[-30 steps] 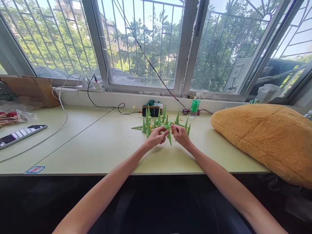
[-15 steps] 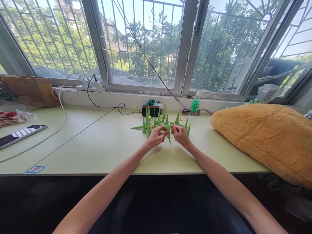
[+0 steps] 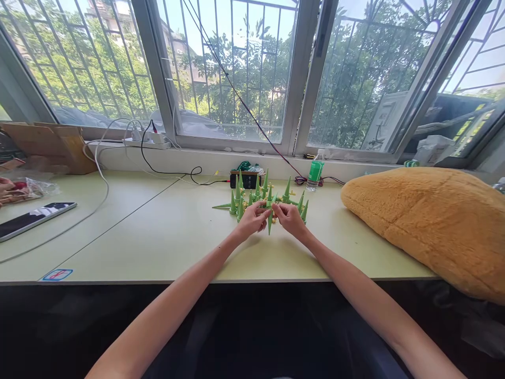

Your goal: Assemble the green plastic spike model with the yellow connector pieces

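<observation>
Grip: left hand [image 3: 251, 219] and right hand [image 3: 290, 218], fingers pinched closed on one green spiked piece [image 3: 269, 225]
Piece: above the surface [image 3: 158, 237], by the green cones [image 3: 232, 204]
Risk: a fingertip slip could drop it, toppling cones
Bottle [image 3: 315, 172]: upright; fill unclear from here
Plastic bag [image 3: 41, 186]: reddish things [image 3: 19, 186]

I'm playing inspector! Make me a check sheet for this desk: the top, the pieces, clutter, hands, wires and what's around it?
Surface: pale table with a seam and sticker.
Job's things: green spiked piece held up; green cones and yellow bits behind.
Clutter: phone, bottle, big orange cushion.
Hands: left hand grips the piece; right hand pinches beside it, grip hidden.
Cables: white one crosses the left side; black one lies behind.
Surroundings: barred windows, trees outside.
</observation>
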Motion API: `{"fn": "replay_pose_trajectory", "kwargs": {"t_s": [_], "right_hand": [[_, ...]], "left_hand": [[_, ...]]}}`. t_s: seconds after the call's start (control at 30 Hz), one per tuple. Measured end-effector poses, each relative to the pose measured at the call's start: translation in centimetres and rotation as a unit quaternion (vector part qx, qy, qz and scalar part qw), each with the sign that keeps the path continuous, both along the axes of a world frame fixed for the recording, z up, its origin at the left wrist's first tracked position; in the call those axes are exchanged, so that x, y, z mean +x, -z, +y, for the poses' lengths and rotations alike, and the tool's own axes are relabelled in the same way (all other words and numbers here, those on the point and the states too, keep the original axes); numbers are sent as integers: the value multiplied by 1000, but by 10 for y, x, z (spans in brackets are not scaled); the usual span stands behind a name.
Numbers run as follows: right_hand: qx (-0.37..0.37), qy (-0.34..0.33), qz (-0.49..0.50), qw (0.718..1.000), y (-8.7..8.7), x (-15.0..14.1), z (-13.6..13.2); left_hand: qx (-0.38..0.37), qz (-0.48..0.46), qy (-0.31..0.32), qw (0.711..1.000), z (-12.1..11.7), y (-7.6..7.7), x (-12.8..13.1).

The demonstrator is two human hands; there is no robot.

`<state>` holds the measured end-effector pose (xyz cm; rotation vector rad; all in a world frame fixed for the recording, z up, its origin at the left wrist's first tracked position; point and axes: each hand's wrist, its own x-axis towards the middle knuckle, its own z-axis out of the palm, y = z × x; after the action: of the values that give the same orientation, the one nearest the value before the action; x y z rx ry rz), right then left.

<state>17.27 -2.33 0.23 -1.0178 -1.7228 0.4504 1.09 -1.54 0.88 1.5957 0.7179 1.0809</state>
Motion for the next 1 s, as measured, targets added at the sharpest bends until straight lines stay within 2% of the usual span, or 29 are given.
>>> {"fn": "replay_pose_trajectory", "kwargs": {"t_s": [0.17, 1.0], "right_hand": [[-2, -15, -8, 1000, -1, 0, -2], [5, -22, -29, 999, -4, -2, -5]], "left_hand": [[-11, 2, 33, 999, -1, 0, -1], [-42, 33, 40, 998, -1, 0, -1]]}}
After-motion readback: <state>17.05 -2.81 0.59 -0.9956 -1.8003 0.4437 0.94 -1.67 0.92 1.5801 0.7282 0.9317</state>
